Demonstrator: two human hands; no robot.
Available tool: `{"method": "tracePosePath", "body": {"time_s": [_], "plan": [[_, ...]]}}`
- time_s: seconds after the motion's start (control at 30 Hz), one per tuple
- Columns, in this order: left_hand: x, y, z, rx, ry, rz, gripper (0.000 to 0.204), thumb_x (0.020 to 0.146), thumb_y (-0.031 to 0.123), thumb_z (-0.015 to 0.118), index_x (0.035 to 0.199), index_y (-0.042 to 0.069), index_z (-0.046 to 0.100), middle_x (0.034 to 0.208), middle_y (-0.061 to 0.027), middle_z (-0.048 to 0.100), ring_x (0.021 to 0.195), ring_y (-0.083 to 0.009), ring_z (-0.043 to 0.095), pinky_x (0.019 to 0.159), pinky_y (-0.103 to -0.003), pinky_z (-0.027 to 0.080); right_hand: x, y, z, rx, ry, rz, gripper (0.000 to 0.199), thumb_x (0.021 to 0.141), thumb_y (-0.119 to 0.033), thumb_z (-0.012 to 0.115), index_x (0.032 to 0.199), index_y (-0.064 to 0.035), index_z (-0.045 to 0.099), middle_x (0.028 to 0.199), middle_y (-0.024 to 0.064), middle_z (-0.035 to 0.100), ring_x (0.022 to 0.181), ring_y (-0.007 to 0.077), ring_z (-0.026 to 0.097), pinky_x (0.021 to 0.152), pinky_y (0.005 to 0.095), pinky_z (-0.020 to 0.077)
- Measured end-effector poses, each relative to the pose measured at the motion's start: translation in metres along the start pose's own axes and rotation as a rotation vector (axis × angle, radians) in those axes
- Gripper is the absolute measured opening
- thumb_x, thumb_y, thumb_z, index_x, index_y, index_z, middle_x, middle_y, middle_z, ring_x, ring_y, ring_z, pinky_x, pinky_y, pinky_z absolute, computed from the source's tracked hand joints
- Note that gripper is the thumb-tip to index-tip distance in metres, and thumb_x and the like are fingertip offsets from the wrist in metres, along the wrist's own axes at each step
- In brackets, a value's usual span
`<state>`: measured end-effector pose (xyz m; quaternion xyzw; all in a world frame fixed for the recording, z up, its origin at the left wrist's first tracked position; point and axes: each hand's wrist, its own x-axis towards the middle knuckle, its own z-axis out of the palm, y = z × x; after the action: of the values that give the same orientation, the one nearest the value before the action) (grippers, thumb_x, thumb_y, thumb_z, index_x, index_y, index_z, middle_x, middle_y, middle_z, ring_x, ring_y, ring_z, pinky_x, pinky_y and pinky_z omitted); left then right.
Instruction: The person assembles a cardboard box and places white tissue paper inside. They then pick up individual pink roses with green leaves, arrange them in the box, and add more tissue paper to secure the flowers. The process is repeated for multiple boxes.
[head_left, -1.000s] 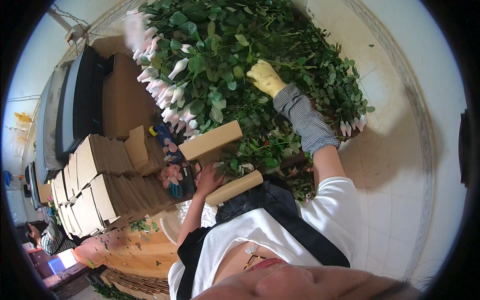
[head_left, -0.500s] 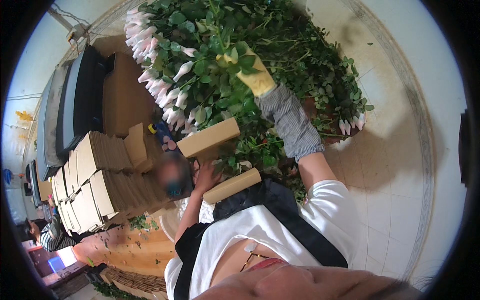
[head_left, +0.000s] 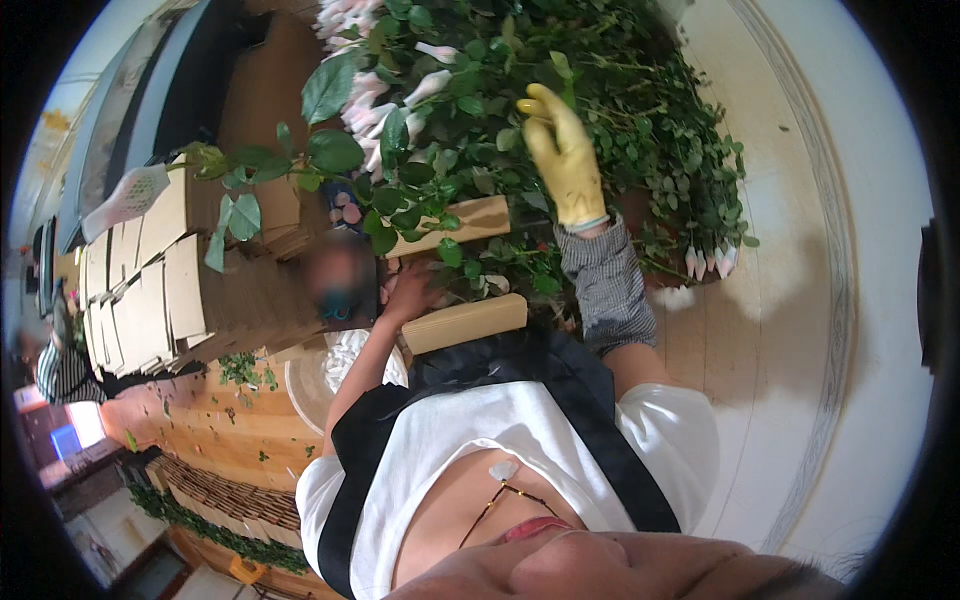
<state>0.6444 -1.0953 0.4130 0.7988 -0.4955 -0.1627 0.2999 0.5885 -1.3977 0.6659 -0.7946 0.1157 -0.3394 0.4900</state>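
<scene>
My right hand [head_left: 565, 160], in a yellow glove with a striped grey sleeve, is raised over a heap of leafy rose stems [head_left: 640, 130]. Its fingers point up and are loosely bent, and I see no stem gripped in them. A single rose with a netted pale pink bud [head_left: 127, 200] crosses the left of the view, close to the camera; where its stem ends is lost among leaves. My bare left hand [head_left: 410, 290] lies with fingers apart over flowers between two cardboard pieces, one behind [head_left: 465, 222] and one in front [head_left: 465, 322]. Leaves partly cover its fingers.
Stacked flat cardboard [head_left: 150, 310] stands at the left, with dark bins [head_left: 175, 80] behind it. White-pink netted buds [head_left: 365, 110] line the heap's left side. A round container with white nets [head_left: 350, 360] sits by my left forearm. Another person [head_left: 65, 365] is at the far left.
My right hand has moved right, away from the leaves it was among. A rose now stretches across the left foreground. My left hand stays between the cardboard pieces as the view shifts.
</scene>
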Motion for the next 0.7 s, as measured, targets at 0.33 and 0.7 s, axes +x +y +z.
{"method": "tracePosePath", "body": {"time_s": [0.33, 0.7], "plan": [[-0.001, 0.010, 0.000, -0.199, 0.164, -0.059, 0.043, 0.084, 0.035, 0.073, 0.116, 0.007, 0.071, 0.127, -0.0211, 0.059, 0.120, -0.0407, 0.054, 0.106, -0.050, 0.040, -0.033, -0.034, 0.210, -0.590, -0.535, -0.344, 0.089, 0.079, -0.033, 0.080, 0.148, 0.0041, 0.036, 0.144, 0.0238, 0.049, 0.135, 0.0378, 0.046, 0.113, 0.0428, 0.0372], [-0.002, -0.012, 0.011, 0.067, -0.091, -0.122, 0.044, 0.082, 0.037, 0.073, 0.112, 0.005, 0.072, 0.135, -0.0183, 0.054, 0.128, -0.0377, 0.048, 0.106, -0.048, 0.042, -0.004, -0.006, 0.263, -0.114, -0.212, -0.237, 0.019, 0.092, -0.012, 0.060, 0.106, -0.0047, 0.070, 0.097, 0.0200, 0.069, 0.087, 0.0326, 0.068, 0.079, 0.0394, 0.0548]]}}
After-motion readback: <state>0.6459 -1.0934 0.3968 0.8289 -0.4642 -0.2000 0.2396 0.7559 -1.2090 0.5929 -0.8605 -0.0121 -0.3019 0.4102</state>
